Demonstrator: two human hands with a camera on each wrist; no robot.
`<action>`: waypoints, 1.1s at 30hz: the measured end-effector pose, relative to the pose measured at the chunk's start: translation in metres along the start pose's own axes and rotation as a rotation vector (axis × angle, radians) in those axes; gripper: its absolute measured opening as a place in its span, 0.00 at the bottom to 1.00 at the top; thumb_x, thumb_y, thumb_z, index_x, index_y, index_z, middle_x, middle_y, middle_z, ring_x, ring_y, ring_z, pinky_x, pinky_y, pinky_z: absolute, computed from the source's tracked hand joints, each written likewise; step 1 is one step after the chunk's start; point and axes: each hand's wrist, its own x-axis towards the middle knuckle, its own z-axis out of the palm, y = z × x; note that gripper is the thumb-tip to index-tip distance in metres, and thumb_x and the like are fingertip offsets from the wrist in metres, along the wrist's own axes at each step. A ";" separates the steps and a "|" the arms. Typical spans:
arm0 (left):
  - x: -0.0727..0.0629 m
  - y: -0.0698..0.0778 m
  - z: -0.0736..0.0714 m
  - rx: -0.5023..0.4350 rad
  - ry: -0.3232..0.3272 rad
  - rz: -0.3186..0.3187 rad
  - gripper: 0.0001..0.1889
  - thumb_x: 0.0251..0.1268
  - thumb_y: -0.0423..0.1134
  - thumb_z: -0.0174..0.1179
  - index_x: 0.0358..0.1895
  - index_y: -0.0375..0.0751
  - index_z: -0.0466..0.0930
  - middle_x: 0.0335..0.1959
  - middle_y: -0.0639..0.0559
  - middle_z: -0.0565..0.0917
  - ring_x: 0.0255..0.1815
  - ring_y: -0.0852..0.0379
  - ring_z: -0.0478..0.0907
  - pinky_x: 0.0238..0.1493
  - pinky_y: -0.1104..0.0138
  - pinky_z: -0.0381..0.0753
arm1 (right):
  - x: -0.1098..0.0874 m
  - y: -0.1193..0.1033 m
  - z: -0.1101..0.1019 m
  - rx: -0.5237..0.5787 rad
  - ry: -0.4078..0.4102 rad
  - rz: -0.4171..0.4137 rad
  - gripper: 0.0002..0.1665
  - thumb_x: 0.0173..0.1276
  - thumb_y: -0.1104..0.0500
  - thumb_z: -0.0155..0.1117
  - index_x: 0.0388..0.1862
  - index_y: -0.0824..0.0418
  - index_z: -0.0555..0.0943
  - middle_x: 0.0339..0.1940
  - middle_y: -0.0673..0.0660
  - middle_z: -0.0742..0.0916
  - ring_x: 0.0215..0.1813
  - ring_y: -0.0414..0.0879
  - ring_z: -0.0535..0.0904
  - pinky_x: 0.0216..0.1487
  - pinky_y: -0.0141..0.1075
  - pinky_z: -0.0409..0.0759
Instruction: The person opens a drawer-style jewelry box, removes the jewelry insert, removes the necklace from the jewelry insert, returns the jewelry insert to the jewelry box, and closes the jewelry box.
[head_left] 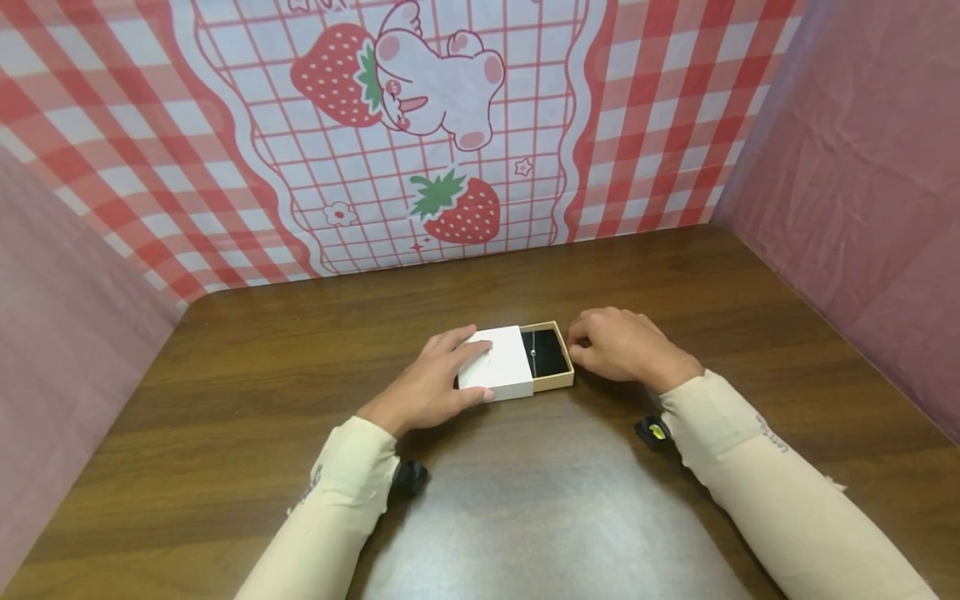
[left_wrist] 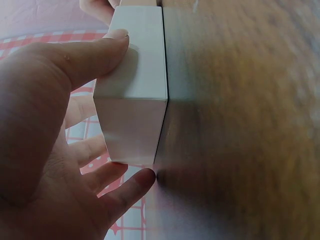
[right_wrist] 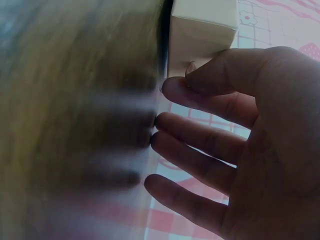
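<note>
A small white slide-out jewellery box [head_left: 504, 357] lies on the table, its cream inner tray [head_left: 553, 382] part way out to the right. On the tray's black pad [head_left: 552, 353] lies a thin silver chain [head_left: 533, 352] with a small bright charm. My left hand [head_left: 429, 381] grips the white sleeve, thumb on its near side, fingers over the top and far side. At the tray's outer end, my right hand [head_left: 618, 343] pinches with thumb [right_wrist: 210, 75] and index finger together; what lies between them is hidden. Its other fingers point at the tabletop.
A brown wood-grain table [head_left: 315, 350] spreads around the box. Behind it hangs a red-and-white checked cloth [head_left: 660, 125] with strawberries; pink cloth walls [head_left: 862, 192] stand at both sides. Black straps [head_left: 411, 477] circle both wrists.
</note>
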 end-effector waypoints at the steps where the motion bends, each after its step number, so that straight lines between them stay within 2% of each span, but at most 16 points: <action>1: 0.000 0.000 0.000 0.000 0.000 -0.002 0.36 0.66 0.53 0.66 0.76 0.50 0.66 0.79 0.46 0.57 0.77 0.47 0.53 0.70 0.50 0.63 | 0.000 0.000 0.000 0.002 -0.001 0.001 0.07 0.65 0.55 0.62 0.32 0.47 0.86 0.46 0.49 0.87 0.44 0.49 0.81 0.39 0.54 0.78; 5: 0.000 0.000 -0.001 -0.002 0.003 -0.005 0.36 0.66 0.53 0.66 0.76 0.50 0.66 0.79 0.46 0.57 0.76 0.47 0.53 0.69 0.50 0.63 | 0.001 0.000 -0.001 0.011 -0.008 0.004 0.07 0.65 0.55 0.62 0.32 0.47 0.86 0.43 0.48 0.86 0.39 0.48 0.79 0.37 0.52 0.78; 12: -0.001 -0.002 0.001 0.004 0.003 -0.005 0.36 0.66 0.52 0.66 0.76 0.50 0.66 0.79 0.46 0.57 0.76 0.47 0.53 0.70 0.50 0.63 | 0.001 0.000 0.000 0.014 -0.008 -0.003 0.07 0.65 0.55 0.62 0.30 0.46 0.86 0.42 0.47 0.86 0.38 0.48 0.79 0.36 0.51 0.77; 24: -0.001 0.001 0.000 0.009 -0.001 -0.006 0.36 0.67 0.53 0.65 0.76 0.51 0.65 0.79 0.47 0.57 0.76 0.48 0.53 0.70 0.51 0.63 | -0.001 0.002 0.000 0.009 -0.001 -0.012 0.07 0.66 0.56 0.62 0.32 0.47 0.86 0.44 0.49 0.87 0.42 0.48 0.81 0.39 0.53 0.79; 33: -0.001 0.001 0.000 0.006 0.005 -0.001 0.36 0.67 0.52 0.65 0.76 0.51 0.66 0.79 0.46 0.57 0.76 0.47 0.53 0.70 0.50 0.63 | -0.001 0.001 -0.002 0.013 -0.019 0.001 0.07 0.66 0.56 0.61 0.31 0.47 0.86 0.45 0.49 0.87 0.40 0.48 0.80 0.37 0.52 0.78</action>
